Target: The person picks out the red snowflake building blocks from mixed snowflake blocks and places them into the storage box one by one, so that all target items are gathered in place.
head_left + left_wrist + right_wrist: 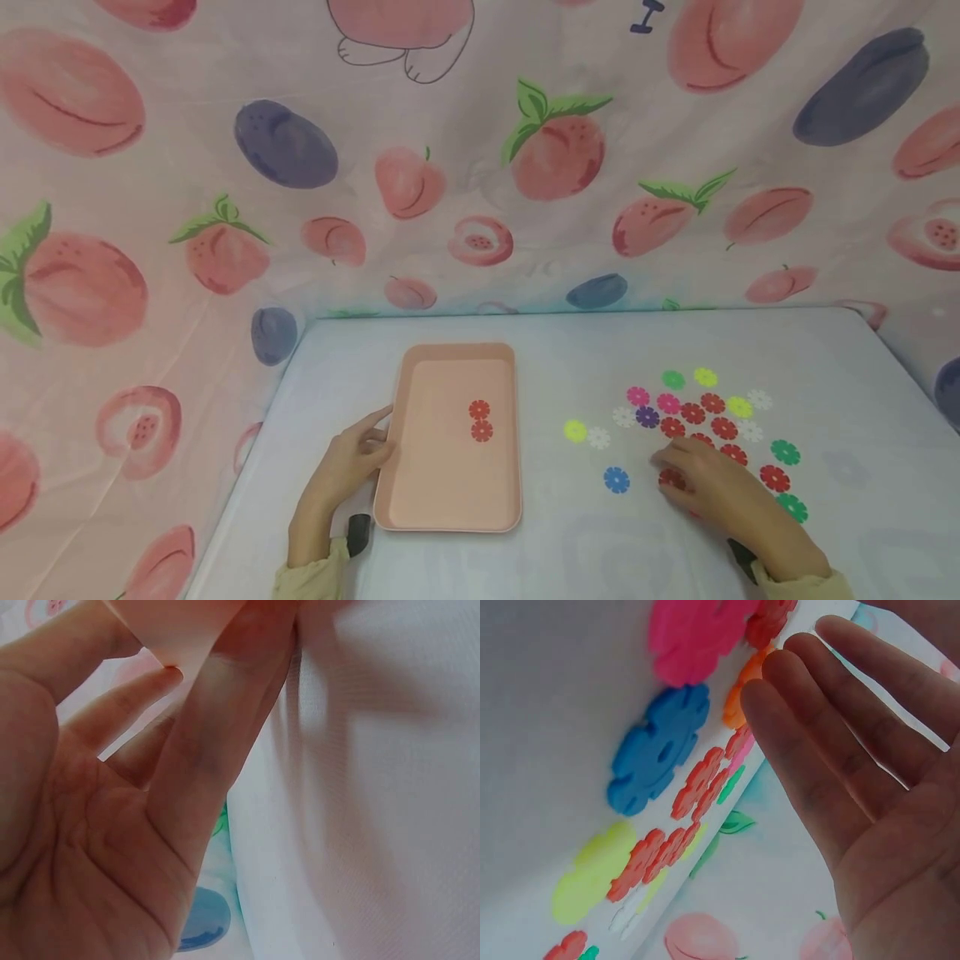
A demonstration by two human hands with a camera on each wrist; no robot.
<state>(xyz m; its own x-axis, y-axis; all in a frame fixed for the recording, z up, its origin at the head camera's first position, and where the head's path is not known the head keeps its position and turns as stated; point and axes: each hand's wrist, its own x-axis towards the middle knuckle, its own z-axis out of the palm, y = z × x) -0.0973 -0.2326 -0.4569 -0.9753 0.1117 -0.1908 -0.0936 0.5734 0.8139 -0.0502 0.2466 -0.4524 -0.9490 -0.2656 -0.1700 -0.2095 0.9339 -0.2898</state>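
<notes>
My left hand point(348, 458) is at the left side of a pink rectangular tray point(442, 492). In the left wrist view its thumb and fingers pinch the tray's rim point(184, 630). Two red snowflake discs point(482, 430) lie inside the tray, towards its right side. My right hand point(705, 479) reaches over a loose group of colourful discs on the table. A red disc point(671, 479) shows between its thumb and fingers. In the right wrist view the fingers point(817, 765) are straight, with an orange disc point(742, 694) near the fingertips and a blue disc point(660, 750) beyond.
Around the right hand lie red, white, purple, pink, yellow and green discs point(785, 452). A blue disc point(617, 480) and a yellow disc point(575, 431) lie nearer the tray. Behind the white table point(555, 533) hangs a fruit-patterned cloth point(450, 108).
</notes>
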